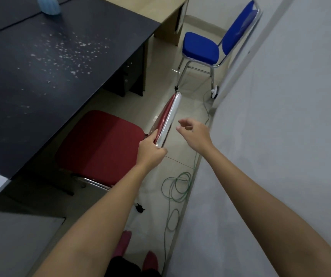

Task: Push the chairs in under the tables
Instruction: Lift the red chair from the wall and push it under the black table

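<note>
Chairs first: the red chair is sitting with its seat partly tucked under the dark worktop, while the blue chair is standing well apart down the aisle, pulled out near the beige worktop. Left hand is gripping the red chair's chrome backrest edge, fingers closed around it. Right hand is hovering just beside it, fingers loosely spread, touching nothing. Green cable is lying coiled on the floor.
</note>
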